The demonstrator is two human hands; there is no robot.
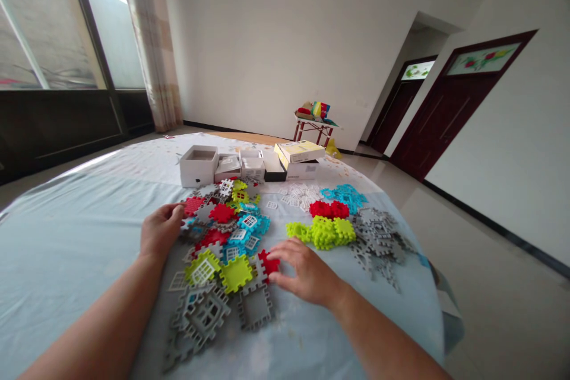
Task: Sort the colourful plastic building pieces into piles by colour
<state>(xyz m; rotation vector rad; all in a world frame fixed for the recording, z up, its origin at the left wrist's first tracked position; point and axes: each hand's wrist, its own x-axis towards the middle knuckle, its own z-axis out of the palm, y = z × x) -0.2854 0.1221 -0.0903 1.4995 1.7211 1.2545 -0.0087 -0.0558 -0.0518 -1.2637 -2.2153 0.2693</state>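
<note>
My left hand (162, 227) is at the left edge of a mixed heap of plastic interlocking tiles, its fingers pressed together against a red tile (194, 206). Whatever is pinched there is hidden. At the heap's right side, my right hand (305, 267) has its fingers and thumb at opposite edges of another red tile (266, 262). Beside that one lie a lime-green tile (236, 274) and a grey square frame (256, 307). Blue tiles (262, 225) and white window pieces (203, 271) are mixed into the heap, with grey window frames (207, 314) nearest me.
Separate piles lie at right: lime-green tiles (327, 233), red tiles (329, 209), blue pieces (347, 196), grey pieces (378, 231) and white window pieces (300, 195). Open boxes (199, 172) line the back. A cloth (80, 237) covers the round table; a small stand (314, 124) is beyond.
</note>
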